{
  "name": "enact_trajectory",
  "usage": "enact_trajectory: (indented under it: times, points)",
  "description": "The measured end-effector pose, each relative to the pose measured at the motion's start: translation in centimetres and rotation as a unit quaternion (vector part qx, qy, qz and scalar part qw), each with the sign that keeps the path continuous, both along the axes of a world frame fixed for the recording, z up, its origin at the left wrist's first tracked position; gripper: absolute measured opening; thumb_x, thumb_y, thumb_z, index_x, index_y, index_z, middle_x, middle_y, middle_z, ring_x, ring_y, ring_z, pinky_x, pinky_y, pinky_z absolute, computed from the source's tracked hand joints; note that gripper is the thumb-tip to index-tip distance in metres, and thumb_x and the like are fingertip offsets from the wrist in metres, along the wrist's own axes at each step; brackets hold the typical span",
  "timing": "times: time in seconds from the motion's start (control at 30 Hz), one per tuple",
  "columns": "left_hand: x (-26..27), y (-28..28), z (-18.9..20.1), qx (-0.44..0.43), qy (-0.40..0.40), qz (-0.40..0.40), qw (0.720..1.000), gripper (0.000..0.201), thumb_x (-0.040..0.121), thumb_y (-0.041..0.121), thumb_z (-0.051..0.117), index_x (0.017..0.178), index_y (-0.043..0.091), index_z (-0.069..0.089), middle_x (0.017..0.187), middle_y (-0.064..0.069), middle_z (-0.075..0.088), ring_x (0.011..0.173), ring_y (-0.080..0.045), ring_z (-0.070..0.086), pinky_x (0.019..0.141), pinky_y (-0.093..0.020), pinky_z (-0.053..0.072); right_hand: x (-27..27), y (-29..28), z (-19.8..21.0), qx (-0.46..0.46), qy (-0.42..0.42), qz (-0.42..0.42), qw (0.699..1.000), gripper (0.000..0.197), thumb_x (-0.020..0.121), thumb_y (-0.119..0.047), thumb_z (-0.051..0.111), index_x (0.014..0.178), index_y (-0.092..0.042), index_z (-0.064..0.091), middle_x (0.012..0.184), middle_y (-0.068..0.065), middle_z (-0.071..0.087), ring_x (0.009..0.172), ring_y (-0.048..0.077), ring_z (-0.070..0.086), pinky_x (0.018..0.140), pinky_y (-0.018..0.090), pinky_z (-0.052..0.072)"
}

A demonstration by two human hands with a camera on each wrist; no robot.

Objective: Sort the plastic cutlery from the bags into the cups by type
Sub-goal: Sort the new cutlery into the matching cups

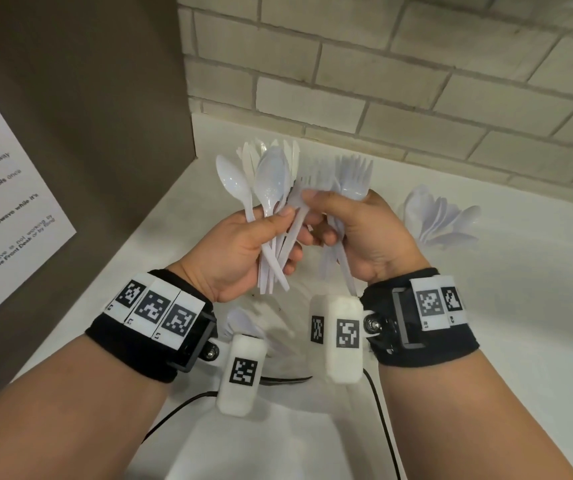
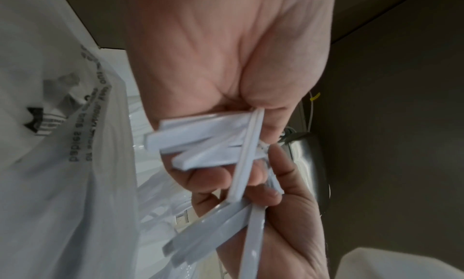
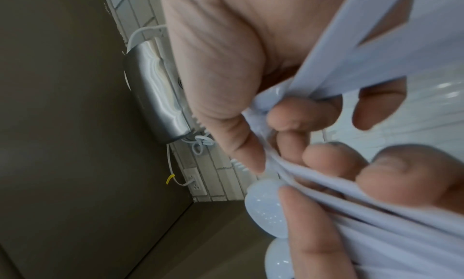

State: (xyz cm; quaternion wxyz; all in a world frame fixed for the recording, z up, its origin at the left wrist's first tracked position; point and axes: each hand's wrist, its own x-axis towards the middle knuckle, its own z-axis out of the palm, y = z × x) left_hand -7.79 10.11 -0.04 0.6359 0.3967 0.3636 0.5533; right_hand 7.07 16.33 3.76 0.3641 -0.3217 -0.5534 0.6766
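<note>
A mixed bunch of spoons and knives [image 1: 271, 202] is gripped by the handles in the left hand [image 1: 243, 251], fingers curled. A bunch of forks [image 1: 351, 181] is gripped likewise in the right hand [image 1: 361, 233], thumb touching the left bunch. A spoon pile [image 1: 437, 220] lies on the counter [image 1: 520, 306], right of both grips; a plastic bag [image 2: 62, 164] is below them

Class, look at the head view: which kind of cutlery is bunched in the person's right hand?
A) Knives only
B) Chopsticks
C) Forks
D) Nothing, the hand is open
C: the right hand grips a bunch of forks, their tines fanning upward, while the left hand holds the spoons and knives.
</note>
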Motion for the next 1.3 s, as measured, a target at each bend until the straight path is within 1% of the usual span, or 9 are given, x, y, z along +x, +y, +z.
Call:
enact_trajectory:
  times: [0.17,0.3,0.43,0.57,0.73,0.83,0.97,1.13,1.3]
  points:
    - [0.5,0.0,0.1,-0.01,0.042,0.011,0.999,0.023,0.093,0.03,0.056,0.095,0.014,0.073,0.082,-0.006,0.068,0.066,-0.016,0.059,0.062,-0.03,0.049,0.2,0.5,-0.2,0.0,-0.006,-0.072,0.997,0.007,0.08,-0.009,0.069,0.086,-0.005,0.071,0.06,0.009,0.06,0.048,0.018,0.043,0.052,0.031,0.032]
    - [1.2,0.2,0.5,-0.022,0.065,0.049,0.996,0.025,0.097,0.023,0.049,0.098,0.009,0.068,0.081,-0.007,0.071,0.072,-0.019,0.067,0.065,-0.032,0.055,0.4,0.4,-0.1,-0.013,-0.014,-0.115,0.993,0.009,0.087,-0.006,0.063,0.09,-0.012,0.069,0.068,0.003,0.062,0.052,0.016,0.05,0.053,0.029,0.037]
    - [1.5,0.7,0.3,-0.027,0.113,0.112,0.987,0.027,0.101,0.019,0.044,0.091,0.006,0.066,0.098,-0.02,0.069,0.1,-0.035,0.067,0.088,-0.042,0.056,2.3,1.9,1.1,-0.021,0.005,-0.173,0.985,0.01,0.091,-0.013,0.06,0.084,-0.018,0.065,0.078,0.003,0.069,0.077,0.022,0.064,0.068,0.036,0.051]
    - [1.4,1.2,0.6,-0.033,0.102,0.121,0.987,0.026,0.102,0.02,0.044,0.09,0.004,0.061,0.096,-0.014,0.065,0.095,-0.028,0.071,0.086,-0.037,0.058,4.6,4.7,3.8,0.042,0.101,-0.247,0.963,0.011,0.092,-0.003,0.055,0.1,-0.01,0.056,0.081,0.013,0.063,0.077,0.029,0.07,0.085,0.05,0.056]
    - [1.7,1.7,0.9,-0.03,0.103,0.13,0.986,0.026,0.101,0.02,0.045,0.087,0.005,0.061,0.091,-0.011,0.065,0.091,-0.027,0.072,0.082,-0.037,0.059,4.4,7.2,4.3,0.183,0.049,-0.313,0.931,0.041,0.081,0.007,0.05,0.12,-0.005,0.049,0.093,0.015,0.053,0.062,0.031,0.064,0.066,0.04,0.057]
    - [1.7,1.9,0.9,-0.033,0.102,0.133,0.985,0.026,0.1,0.022,0.046,0.086,0.006,0.062,0.088,-0.009,0.065,0.089,-0.027,0.072,0.082,-0.038,0.059,3.3,8.0,2.9,0.223,0.052,-0.3,0.926,0.047,0.079,0.011,0.05,0.125,0.003,0.046,0.074,0.012,0.052,0.062,0.028,0.052,0.059,0.032,0.051]
    - [1.7,1.9,0.8,-0.042,0.095,0.141,0.984,0.026,0.1,0.022,0.047,0.086,0.008,0.062,0.086,-0.008,0.065,0.084,-0.024,0.072,0.083,-0.04,0.057,1.4,8.3,0.5,0.186,0.079,-0.237,0.95,0.036,0.079,0.01,0.056,0.11,-0.008,0.054,0.073,0.01,0.055,0.073,0.031,0.058,0.073,0.038,0.053]
    - [1.3,1.6,0.8,-0.047,0.101,0.146,0.983,0.025,0.1,0.022,0.047,0.086,0.008,0.062,0.084,-0.008,0.065,0.083,-0.024,0.072,0.08,-0.038,0.058,0.9,8.5,-2.3,0.131,0.026,-0.261,0.956,0.045,0.073,0.001,0.074,0.113,-0.012,0.056,0.083,0.008,0.066,0.078,0.018,0.063,0.08,0.03,0.053]
    - [1.2,1.7,0.9,-0.046,0.101,0.15,0.982,0.025,0.1,0.022,0.047,0.087,0.007,0.062,0.083,-0.009,0.065,0.08,-0.023,0.072,0.077,-0.035,0.058,0.8,8.4,-2.7,0.094,0.053,-0.247,0.963,0.065,0.061,-0.004,0.086,0.116,-0.022,0.056,0.106,0.012,0.063,0.091,0.018,0.066,0.096,0.037,0.053]
